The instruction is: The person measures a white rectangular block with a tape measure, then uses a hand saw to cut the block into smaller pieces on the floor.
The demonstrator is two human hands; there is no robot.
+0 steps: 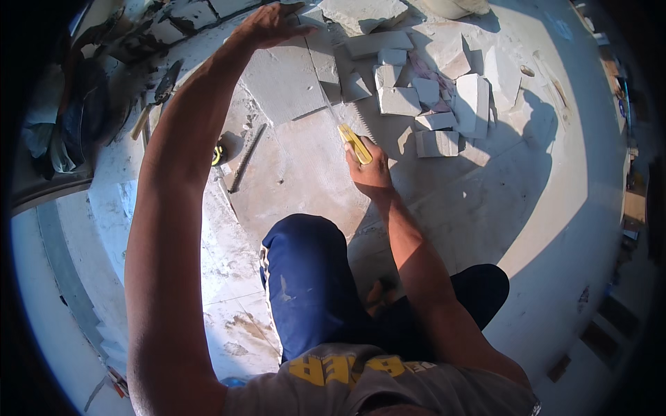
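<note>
My right hand (372,170) is closed round the yellow handle of a handsaw (355,144). Its thin blade, seen nearly edge-on, points away from me into a dark cut line in a flat white block (284,82). A narrower strip of the block (320,55) lies right of that line. At the block's far end, my left hand (272,26) reaches out with fingers stretched and thumb apart, resting on or just over the top; contact cannot be made out. A toothed outline shows on the floor beside the blade.
Several white block offcuts (400,101) lie to the right, with larger broken pieces (364,12) at the far side. Left of the block are a dark narrow bar (248,158), a yellow-and-black tape measure (219,155) and a brush (141,123). My blue-clad knee (305,243) is close by.
</note>
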